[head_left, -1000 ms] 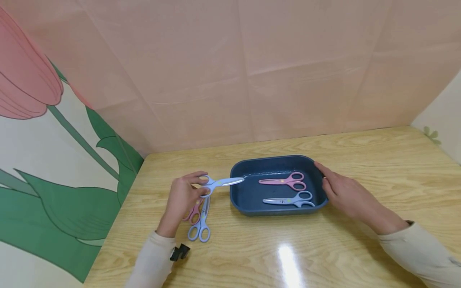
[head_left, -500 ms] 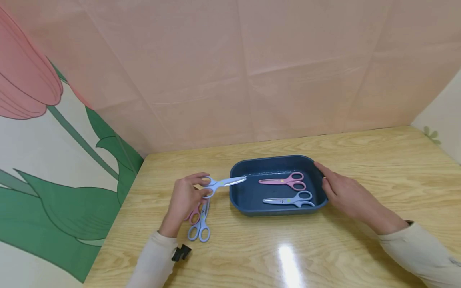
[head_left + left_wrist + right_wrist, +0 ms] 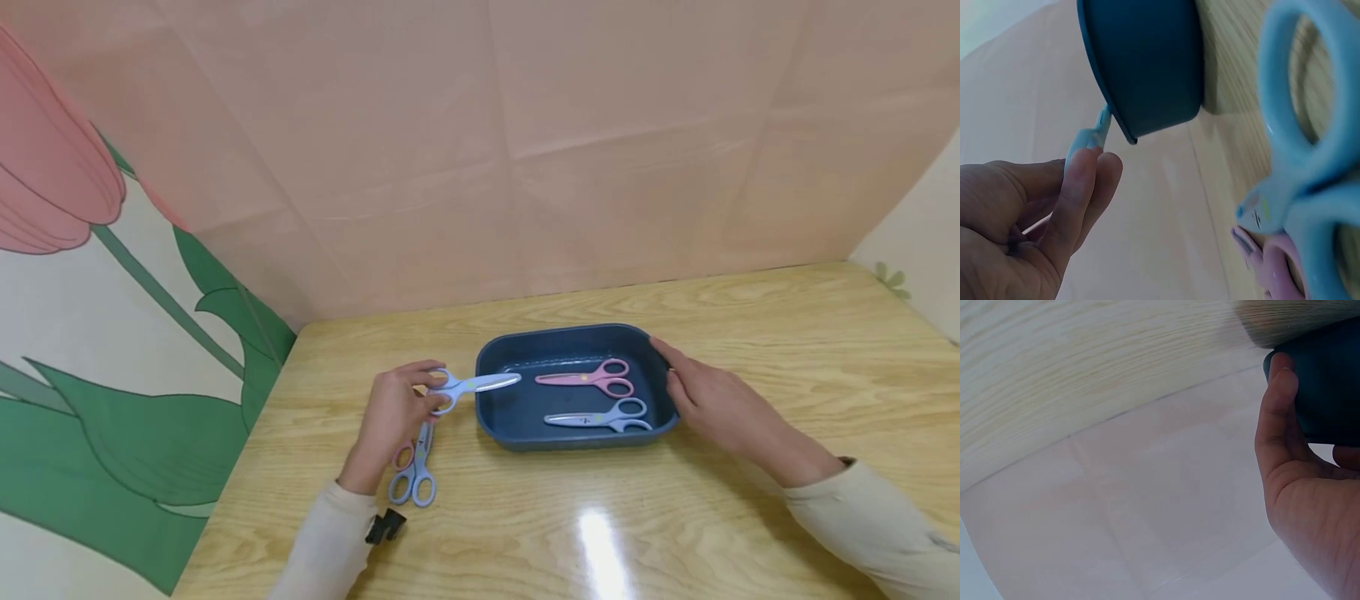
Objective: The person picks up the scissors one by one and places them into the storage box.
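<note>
My left hand [image 3: 392, 415] pinches a pair of light blue scissors [image 3: 467, 385] by the finger loops, closed blades pointing right across the left rim of a dark blue rectangular tub [image 3: 573, 445]. In the left wrist view the held scissors [image 3: 1087, 139] appear beside the tub's rim. At the tub's right end, my right hand [image 3: 716, 410] grips the wall, with thumb and fingers on either side in the right wrist view. Inside the tub lie pink scissors [image 3: 595, 378] and, nearer me, blue scissors [image 3: 597, 418], loops to the right.
Below my left hand, another pair of blue scissors [image 3: 417, 467] lies on the wooden table [image 3: 525, 525], partly over pink scissors [image 3: 402, 455] that the hand mostly hides. A pink-beige sheet [image 3: 420, 167] hangs behind the table, and a tulip-patterned wall [image 3: 187, 333] stands at the left.
My left hand has moved slightly right with the blue scissors, whose tips now reach farther over the tub's left rim. My right hand keeps its hold on the tub.
</note>
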The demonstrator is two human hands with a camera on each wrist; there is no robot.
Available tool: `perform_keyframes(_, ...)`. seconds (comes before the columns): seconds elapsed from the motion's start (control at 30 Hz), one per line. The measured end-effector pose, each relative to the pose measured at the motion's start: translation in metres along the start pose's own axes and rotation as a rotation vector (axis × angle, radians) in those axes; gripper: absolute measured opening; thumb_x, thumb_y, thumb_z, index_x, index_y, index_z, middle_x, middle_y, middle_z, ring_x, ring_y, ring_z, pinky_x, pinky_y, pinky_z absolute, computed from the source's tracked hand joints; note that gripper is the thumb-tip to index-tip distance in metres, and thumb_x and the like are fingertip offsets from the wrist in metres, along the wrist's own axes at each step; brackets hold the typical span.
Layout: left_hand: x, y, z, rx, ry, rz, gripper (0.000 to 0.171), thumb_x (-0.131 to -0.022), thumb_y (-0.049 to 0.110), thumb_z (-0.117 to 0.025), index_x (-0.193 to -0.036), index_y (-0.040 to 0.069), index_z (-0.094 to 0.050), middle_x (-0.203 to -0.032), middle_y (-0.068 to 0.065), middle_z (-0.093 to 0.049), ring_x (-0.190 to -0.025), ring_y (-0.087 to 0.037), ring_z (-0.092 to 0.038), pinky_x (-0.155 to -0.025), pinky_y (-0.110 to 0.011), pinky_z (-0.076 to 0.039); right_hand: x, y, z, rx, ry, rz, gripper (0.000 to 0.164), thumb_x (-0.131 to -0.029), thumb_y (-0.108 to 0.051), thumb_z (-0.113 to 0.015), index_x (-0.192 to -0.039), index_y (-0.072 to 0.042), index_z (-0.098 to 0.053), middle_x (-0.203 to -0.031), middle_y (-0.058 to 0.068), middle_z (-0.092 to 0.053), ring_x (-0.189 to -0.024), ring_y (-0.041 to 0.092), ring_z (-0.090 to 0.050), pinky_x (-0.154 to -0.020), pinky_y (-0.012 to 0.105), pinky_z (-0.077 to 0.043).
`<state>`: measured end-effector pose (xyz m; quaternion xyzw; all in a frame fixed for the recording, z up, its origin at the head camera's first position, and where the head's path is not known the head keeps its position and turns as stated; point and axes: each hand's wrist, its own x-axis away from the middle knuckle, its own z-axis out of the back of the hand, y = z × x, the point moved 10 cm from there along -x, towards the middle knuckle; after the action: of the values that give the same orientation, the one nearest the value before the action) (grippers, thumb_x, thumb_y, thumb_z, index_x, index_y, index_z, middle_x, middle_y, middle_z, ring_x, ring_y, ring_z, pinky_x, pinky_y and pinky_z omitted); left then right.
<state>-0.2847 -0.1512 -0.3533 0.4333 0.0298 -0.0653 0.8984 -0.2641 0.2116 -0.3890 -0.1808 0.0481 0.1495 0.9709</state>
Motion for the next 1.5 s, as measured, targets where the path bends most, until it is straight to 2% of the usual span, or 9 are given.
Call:
perform_keyframes(0.1, -0.001, 0.003, -0.005, 0.024, -0.027, -0.006, 0.025, -0.072, -0.001, -0.078, -0.097, 0.0, -0.075, -0.118, -0.005, -0.069, -0.059, -0.013, -0.069, -0.049, -0.028, -0.058, 0.0, -0.001, 0.0, 0.0, 0.0, -0.001, 0.053, -0.101, -0.021, -0.035, -0.151, -0.008, -0.023, -0.14, 0.027, -0.048, -0.113, 0.042, -0.059, -0.096, 0.059, -0.047)
perform_keyframes(0.37, -0.003, 0.012, -0.013, 0.004, -0.049, -0.045, 0.02, -0.071, -0.001, -0.079, -0.091, -0.002, -0.075, -0.117, -0.004, -0.069, -0.06, -0.013, -0.068, -0.047, -0.025, -0.057, 0.0, 0.0, 0.002, 0.0, -0.006, -0.007, 0.053, -0.102, -0.021, -0.034, -0.152, -0.009, -0.022, -0.14, 0.027, -0.048, -0.109, 0.038, -0.061, -0.096, 0.059, -0.047)
perform_keyframes(0.57, -0.001, 0.006, -0.021, 0.044, -0.074, 0.035, 0.021, -0.074, 0.0, -0.077, -0.095, 0.0, -0.075, -0.119, -0.002, -0.068, -0.063, -0.015, -0.068, -0.051, -0.026, -0.058, 0.0, 0.0, 0.002, 0.004, 0.011, 0.009, 0.052, -0.101, -0.02, -0.035, -0.151, -0.008, -0.025, -0.125, 0.021, -0.058, -0.082, 0.023, -0.059, -0.081, 0.05, -0.054)
perform_keyframes(0.7, 0.0, 0.01, -0.023, 0.046, -0.081, 0.038, 0.022, -0.074, 0.001, -0.077, -0.096, 0.002, -0.075, -0.118, -0.002, -0.069, -0.063, -0.015, -0.068, -0.052, -0.024, -0.058, 0.0, 0.0, 0.002, 0.003, 0.022, 0.012, 0.052, -0.101, -0.02, -0.035, -0.151, -0.009, -0.025, -0.128, 0.022, -0.057, -0.084, 0.023, -0.059, -0.085, 0.054, -0.053)
perform_keyframes(0.87, -0.001, 0.027, -0.026, 0.004, -0.101, -0.05, 0.022, -0.073, 0.0, -0.077, -0.095, 0.0, -0.075, -0.117, -0.006, -0.069, -0.06, -0.015, -0.069, -0.048, -0.02, -0.056, 0.0, 0.0, 0.001, 0.001, 0.01, 0.002, 0.052, -0.101, -0.022, -0.035, -0.151, -0.01, -0.024, -0.134, 0.023, -0.054, -0.092, 0.027, -0.062, -0.09, 0.056, -0.051)
perform_keyframes(0.97, -0.001, 0.038, -0.027, -0.043, -0.112, -0.102, 0.02, -0.074, -0.001, -0.077, -0.094, -0.002, -0.075, -0.118, -0.008, -0.068, -0.058, -0.015, -0.068, -0.046, -0.017, -0.054, 0.0, 0.0, 0.001, -0.01, -0.002, 0.001, 0.052, -0.102, -0.022, -0.034, -0.151, -0.01, -0.023, -0.138, 0.025, -0.051, -0.104, 0.034, -0.063, -0.093, 0.058, -0.049)
perform_keyframes(1.2, -0.002, 0.051, -0.034, -0.163, -0.148, -0.111, 0.02, -0.076, 0.004, -0.077, -0.096, 0.005, -0.076, -0.124, 0.0, -0.067, -0.065, -0.01, -0.067, -0.047, -0.013, -0.052, 0.001, -0.002, 0.003, -0.009, 0.005, -0.004, 0.052, -0.102, -0.022, -0.034, -0.151, -0.01, -0.024, -0.139, 0.025, -0.05, -0.113, 0.041, -0.06, -0.095, 0.059, -0.048)
perform_keyframes(1.33, -0.002, 0.058, -0.042, -0.237, -0.172, -0.15, 0.019, -0.078, 0.006, -0.075, -0.097, 0.006, -0.076, -0.125, 0.001, -0.066, -0.069, -0.009, -0.067, -0.047, -0.011, -0.051, 0.001, -0.002, 0.003, -0.009, 0.0, -0.007, 0.052, -0.102, -0.022, -0.035, -0.151, -0.009, -0.024, -0.139, 0.026, -0.049, -0.116, 0.043, -0.058, -0.095, 0.059, -0.048)
perform_keyframes(1.5, -0.003, 0.065, -0.051, -0.35, -0.192, -0.182, 0.02, -0.08, 0.008, -0.074, -0.1, 0.008, -0.075, -0.127, 0.002, -0.064, -0.058, -0.003, -0.063, -0.045, -0.008, -0.047, 0.001, -0.002, 0.003, -0.011, -0.012, -0.011, 0.053, -0.102, -0.022, -0.035, -0.151, -0.009, -0.024, -0.14, 0.026, -0.048, -0.116, 0.043, -0.058, -0.095, 0.059, -0.048)
